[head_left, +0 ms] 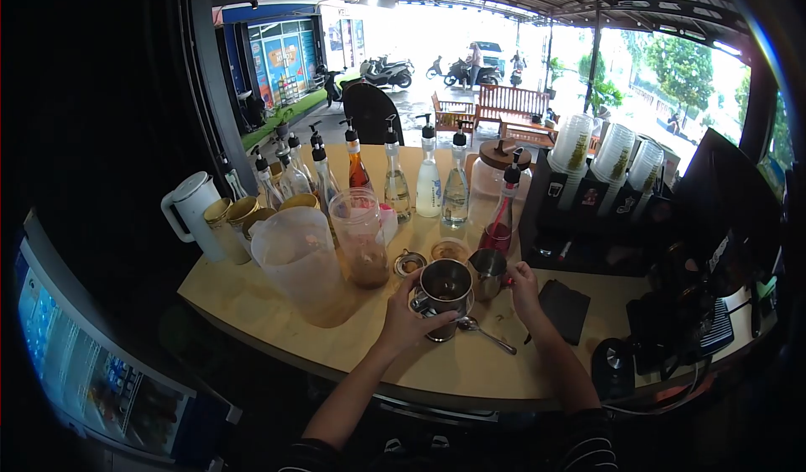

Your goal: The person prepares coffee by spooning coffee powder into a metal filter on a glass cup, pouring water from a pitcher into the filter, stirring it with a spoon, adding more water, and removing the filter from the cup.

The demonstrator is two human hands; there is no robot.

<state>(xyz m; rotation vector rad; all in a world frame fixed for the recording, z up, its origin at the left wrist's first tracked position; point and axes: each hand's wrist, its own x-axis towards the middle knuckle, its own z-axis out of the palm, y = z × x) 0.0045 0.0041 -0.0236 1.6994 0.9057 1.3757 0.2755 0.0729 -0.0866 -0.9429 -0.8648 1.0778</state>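
Left fingers (435,320) gripping metal cup (447,280), spoon (489,335) toward counter edge (453,388)

Beyond your right hand (524,291) you have stacked clear cups (614,157); left of your left hand (413,314), 1 white jug (198,216) and 1 glass-front fridge (77,354).

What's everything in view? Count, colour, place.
Cup: 1, silver, front centre
Pitcher: 1, silver, beside cup
Spoon: 1, silver, near pitcher
Pad: 1, black, right
Jug: 1, white, far left
Tub: 1, translucent, left
Tall jar: 1, clear, centre
Pump bottles: several, mixed, back
Lidded jar: 1, clear, back
Cup stacks: 3, clear, right
Counter: 1, tan, centre
Fridge: 1, grey, left
Motorbikes: several, dark, outside
Left hand: 1, bare, gripping cup
Right hand: 1, bare, at pitcher
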